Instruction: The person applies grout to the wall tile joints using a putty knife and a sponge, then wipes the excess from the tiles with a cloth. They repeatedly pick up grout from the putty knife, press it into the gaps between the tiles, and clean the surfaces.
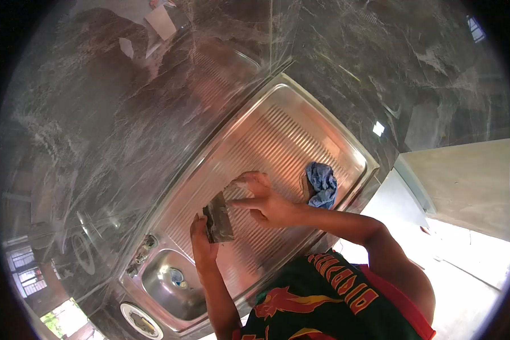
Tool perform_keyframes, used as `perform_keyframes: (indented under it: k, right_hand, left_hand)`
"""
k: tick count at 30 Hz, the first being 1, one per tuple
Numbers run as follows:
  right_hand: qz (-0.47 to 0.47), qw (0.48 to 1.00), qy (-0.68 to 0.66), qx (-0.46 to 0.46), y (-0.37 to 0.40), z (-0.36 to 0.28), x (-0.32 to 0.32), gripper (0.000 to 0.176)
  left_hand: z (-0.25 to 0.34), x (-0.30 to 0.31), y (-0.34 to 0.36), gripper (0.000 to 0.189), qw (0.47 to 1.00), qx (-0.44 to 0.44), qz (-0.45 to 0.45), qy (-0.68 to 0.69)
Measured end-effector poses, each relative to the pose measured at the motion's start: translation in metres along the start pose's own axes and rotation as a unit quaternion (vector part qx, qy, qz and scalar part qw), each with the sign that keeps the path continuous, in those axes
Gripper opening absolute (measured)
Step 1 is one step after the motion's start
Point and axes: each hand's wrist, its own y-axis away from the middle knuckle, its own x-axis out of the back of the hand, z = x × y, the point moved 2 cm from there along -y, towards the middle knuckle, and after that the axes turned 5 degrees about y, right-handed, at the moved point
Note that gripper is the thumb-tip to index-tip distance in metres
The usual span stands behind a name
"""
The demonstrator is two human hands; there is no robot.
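Over the ribbed metal drainboard (289,136), my left hand (202,241) grips a dark grey rectangular block (219,218) by its lower left side. The block is tilted, and its surface looks smeared with lighter patches. My right hand (266,203) is just right of the block, palm down, with its fingers spread toward the block's upper end. Nothing shows in the right hand. To the right of that hand, a crumpled blue cloth (322,184) lies on the drainboard beside a brown item (305,187).
A metal sink basin (178,286) with a drain lies at the lower left, with taps (143,252) behind it. A round white-rimmed object (140,322) stands left of the basin. Dark marbled walls (124,113) rise behind the drainboard.
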Motion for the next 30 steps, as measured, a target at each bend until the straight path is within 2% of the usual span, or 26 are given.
perform_keyframes:
  k: [2, 3, 5, 6, 8, 9, 10, 11, 12, 13, 14, 15, 17, 18, 20, 21, 23, 25, 27, 28, 29, 30]
  right_hand:
    - [-0.009, 0.994, -0.049, -0.094, 0.002, -0.003, -0.002, 0.048]
    - [-0.01, 0.993, -0.056, -0.105, 0.005, 0.004, -0.004, 0.048]
    - [-0.019, 0.989, -0.081, -0.119, 0.007, 0.014, -0.008, 0.042]
    - [-0.019, 0.99, -0.078, -0.118, 0.006, 0.02, -0.007, 0.042]
    - [-0.033, 0.983, -0.134, -0.121, 0.009, 0.03, -0.002, 0.038]
    - [-0.036, 0.983, -0.132, -0.123, 0.007, 0.039, 0.005, 0.038]
    - [-0.038, 0.977, -0.162, -0.132, 0.003, 0.054, 0.019, 0.038]
    - [-0.04, 0.97, -0.193, -0.141, -0.001, 0.07, 0.033, 0.038]
    - [-0.06, 0.985, 0.001, -0.159, -0.003, 0.091, 0.051, 0.039]
    - [-0.077, 0.964, 0.194, -0.166, -0.007, 0.116, 0.071, 0.041]
    - [-0.176, 0.894, 0.328, -0.249, -0.014, 0.15, 0.088, 0.041]
    - [-0.265, 0.789, 0.452, -0.322, -0.02, 0.184, 0.108, 0.043]
    - [-0.193, 0.77, 0.545, -0.269, -0.018, 0.25, 0.131, 0.048]
    - [-0.192, 0.769, 0.548, -0.268, -0.017, 0.274, 0.138, 0.048]
    - [-0.239, 0.705, 0.64, -0.191, -0.018, 0.306, 0.142, 0.057]
    - [-0.238, 0.705, 0.639, -0.192, -0.021, 0.315, 0.142, 0.057]
    - [-0.297, 0.671, 0.64, -0.227, -0.022, 0.332, 0.137, 0.058]
    - [-0.317, 0.651, 0.642, -0.253, -0.031, 0.331, 0.137, 0.056]
    - [-0.335, 0.629, 0.641, -0.284, -0.036, 0.333, 0.134, 0.055]
    - [-0.346, 0.626, 0.608, -0.344, -0.039, 0.336, 0.134, 0.056]
    - [-0.355, 0.62, 0.572, -0.402, -0.041, 0.338, 0.134, 0.058]
    - [-0.353, 0.62, 0.573, -0.403, -0.045, 0.336, 0.134, 0.058]
  left_hand:
    - [-0.003, -0.008, 0.008, 0.037, 0.999, -0.015, 0.036, -0.034]
    - [-0.005, -0.017, 0.006, 0.037, 0.998, -0.006, 0.045, -0.037]
    - [-0.004, -0.029, 0.002, 0.044, 0.985, -0.036, 0.111, -0.129]
    - [-0.007, -0.018, -0.007, 0.044, 0.985, -0.037, 0.108, -0.127]
    - [-0.017, 0.011, -0.02, 0.042, 0.923, -0.109, 0.05, -0.365]
    - [-0.012, 0.004, -0.021, 0.042, 0.925, -0.107, 0.049, -0.361]
    - [-0.004, -0.009, -0.019, 0.04, 0.971, -0.068, 0.053, -0.224]
    - [-0.001, -0.015, -0.02, 0.038, 0.995, -0.027, 0.057, -0.081]
    - [-0.004, -0.009, -0.02, 0.038, 0.995, -0.024, 0.061, -0.074]
    - [-0.005, 0.003, -0.017, 0.034, 0.987, -0.073, 0.101, -0.104]
    - [-0.004, 0.012, -0.013, 0.029, 0.973, -0.121, 0.141, -0.135]
    - [0.0, 0.012, -0.011, 0.029, 0.974, -0.119, 0.143, -0.133]
    - [0.007, 0.002, -0.011, 0.028, 0.994, -0.053, 0.086, -0.033]
    - [0.005, 0.005, -0.013, 0.028, 0.995, -0.052, 0.079, -0.013]
    - [0.003, 0.011, -0.012, 0.027, 0.993, -0.054, 0.099, -0.014]
    - [0.002, 0.012, -0.01, 0.027, 0.991, -0.056, 0.123, -0.016]
    - [0.001, 0.01, -0.006, 0.027, 0.988, -0.079, 0.12, -0.056]
    - [-0.002, 0.015, -0.003, 0.027, 0.984, -0.098, 0.117, -0.095]
    - [-0.003, 0.025, -0.005, 0.026, 0.996, -0.029, 0.078, -0.027]
    - [-0.006, 0.024, -0.006, 0.026, 0.996, -0.027, 0.076, -0.027]
    - [-0.009, 0.023, -0.006, 0.027, 0.993, -0.038, 0.11, -0.027]
    - [-0.008, 0.021, -0.006, 0.028, 0.988, -0.049, 0.144, -0.027]
